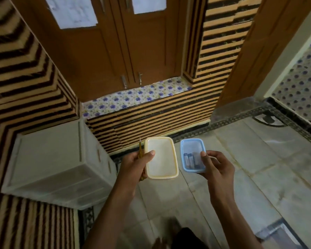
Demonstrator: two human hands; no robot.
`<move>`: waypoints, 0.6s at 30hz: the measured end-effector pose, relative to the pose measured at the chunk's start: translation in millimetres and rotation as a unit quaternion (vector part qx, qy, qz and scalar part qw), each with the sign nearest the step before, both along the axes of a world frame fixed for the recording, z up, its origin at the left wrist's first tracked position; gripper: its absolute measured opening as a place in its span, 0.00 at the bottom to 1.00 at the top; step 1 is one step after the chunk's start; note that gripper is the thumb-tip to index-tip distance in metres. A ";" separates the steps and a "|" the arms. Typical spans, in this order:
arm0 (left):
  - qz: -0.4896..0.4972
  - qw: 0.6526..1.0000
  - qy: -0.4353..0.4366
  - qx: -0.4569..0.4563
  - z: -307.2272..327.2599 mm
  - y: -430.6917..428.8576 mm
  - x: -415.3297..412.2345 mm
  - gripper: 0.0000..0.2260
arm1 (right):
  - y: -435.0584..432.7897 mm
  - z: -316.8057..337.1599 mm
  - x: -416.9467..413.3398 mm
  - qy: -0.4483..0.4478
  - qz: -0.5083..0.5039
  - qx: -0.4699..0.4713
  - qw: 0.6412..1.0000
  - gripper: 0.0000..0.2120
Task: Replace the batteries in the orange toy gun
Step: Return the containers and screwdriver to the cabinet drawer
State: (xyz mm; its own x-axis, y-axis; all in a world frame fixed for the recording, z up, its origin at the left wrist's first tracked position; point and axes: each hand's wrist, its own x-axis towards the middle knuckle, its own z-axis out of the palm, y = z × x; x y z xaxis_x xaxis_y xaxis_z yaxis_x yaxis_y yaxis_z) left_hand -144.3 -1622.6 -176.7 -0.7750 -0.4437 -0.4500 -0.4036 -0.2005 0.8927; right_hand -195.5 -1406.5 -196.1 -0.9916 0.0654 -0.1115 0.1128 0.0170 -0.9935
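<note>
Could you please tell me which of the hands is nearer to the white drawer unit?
Left. The left hand, gripping a cream-lidded box and a screwdriver, is just right of the white drawer unit; the right hand, holding a blue-lidded box, is farther right.

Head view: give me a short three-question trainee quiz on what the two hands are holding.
1. True or false: the left hand grips a screwdriver alongside the cream box.
2. The batteries lie in: A) the cream box B) the blue box C) neither box.
3. Fill in: the right hand holds the ____ box.
Key: 1 true; 2 B; 3 blue.
</note>
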 end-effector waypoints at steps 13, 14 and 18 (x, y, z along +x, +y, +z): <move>0.249 0.968 0.039 -0.010 -19.0 -113.9 -115.0 0.19 | -157.8 -2.9 -204.1 0.055 0.214 -0.023 0.975 0.06; 0.267 0.963 0.040 -0.009 -19.6 -120.3 -120.4 0.18 | -170.7 -1.6 -217.0 0.049 0.235 -0.020 0.970 0.06; 0.352 0.936 0.029 -0.006 -29.0 -152.5 -131.8 0.17 | -232.6 0.8 -252.7 0.028 0.322 -0.014 0.946 0.05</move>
